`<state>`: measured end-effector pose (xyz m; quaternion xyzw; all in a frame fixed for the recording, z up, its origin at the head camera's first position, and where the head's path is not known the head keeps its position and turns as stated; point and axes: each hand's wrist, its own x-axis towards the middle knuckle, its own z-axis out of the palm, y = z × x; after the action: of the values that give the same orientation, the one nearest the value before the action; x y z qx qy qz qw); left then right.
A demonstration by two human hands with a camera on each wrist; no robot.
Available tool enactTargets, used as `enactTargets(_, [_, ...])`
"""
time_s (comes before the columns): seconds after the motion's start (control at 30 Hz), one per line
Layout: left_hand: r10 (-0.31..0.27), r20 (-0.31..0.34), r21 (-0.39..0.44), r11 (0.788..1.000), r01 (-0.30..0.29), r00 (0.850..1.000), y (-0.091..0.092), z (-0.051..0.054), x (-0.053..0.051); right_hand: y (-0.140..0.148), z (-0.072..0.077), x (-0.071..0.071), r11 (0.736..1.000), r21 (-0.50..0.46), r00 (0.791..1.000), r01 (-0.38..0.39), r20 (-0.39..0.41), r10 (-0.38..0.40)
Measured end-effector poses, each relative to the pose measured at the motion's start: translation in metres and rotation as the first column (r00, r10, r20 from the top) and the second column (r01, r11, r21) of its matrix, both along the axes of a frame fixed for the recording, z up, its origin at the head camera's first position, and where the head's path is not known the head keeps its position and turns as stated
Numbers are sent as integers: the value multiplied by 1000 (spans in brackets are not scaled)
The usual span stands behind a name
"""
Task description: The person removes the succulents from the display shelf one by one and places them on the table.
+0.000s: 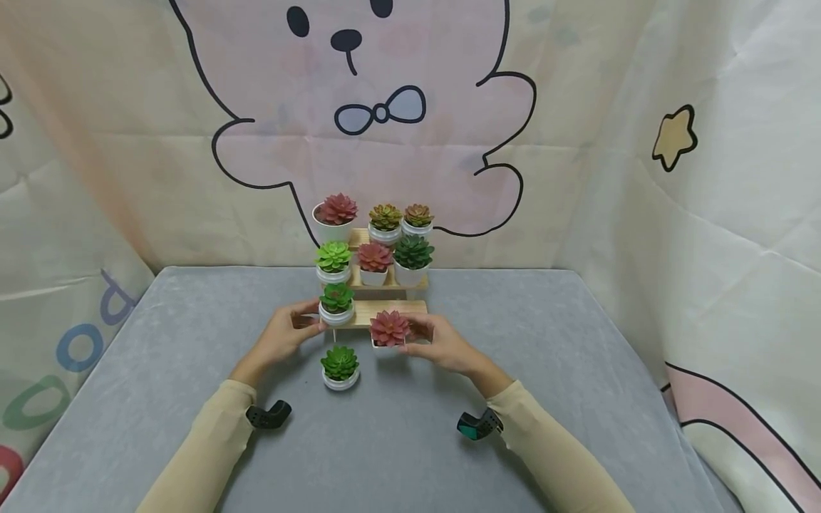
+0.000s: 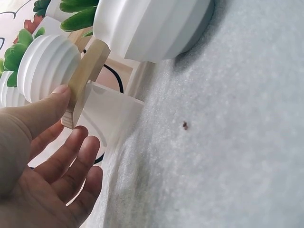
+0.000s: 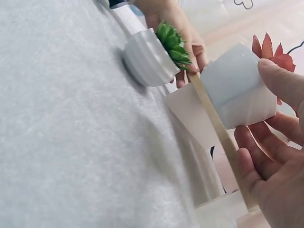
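Observation:
My right hand (image 1: 442,345) grips a white angular pot (image 3: 240,88) with a red succulent (image 1: 389,328), thumb on one side and fingers on the other. This pot is at the front edge of the lowest wooden shelf (image 1: 391,308), toward its right end. At that shelf's left end, my left hand (image 1: 288,335) holds the board (image 2: 86,71) with the thumb against its edge and fingers below. Beside the thumb, a ribbed white pot (image 2: 50,66) with a green succulent (image 1: 336,298) stands on the shelf. Another green succulent (image 1: 340,363) in a white pot is on the table before the stand.
On the middle shelf (image 1: 410,284) are a light green succulent (image 1: 333,256), a red one (image 1: 375,257) and a dark green one (image 1: 413,251). The top shelf (image 1: 359,236) bears three reddish or yellow-green plants. Grey cloth (image 1: 551,356) covers the table; printed curtains hang behind.

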<state>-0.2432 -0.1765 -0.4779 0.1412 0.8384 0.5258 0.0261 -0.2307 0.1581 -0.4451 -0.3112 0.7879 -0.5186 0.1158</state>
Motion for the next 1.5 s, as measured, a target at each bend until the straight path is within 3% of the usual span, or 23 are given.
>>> enactTargets(0.6, [-7,-16,-1,1000,7,1000,0,-3,-5,-2,-26,4,994,-16,992,-107,67,108])
enactTargets(1.0, [-2,-23,8,1000,2,1000,-1,-5,-5,-1,-34,10,994,15,986,-109,128,107])
enactTargets(1.5, [-3,-12,16,1000,4,1000,0,-3,-3,0,-40,7,995,1,982,-103,157,102])
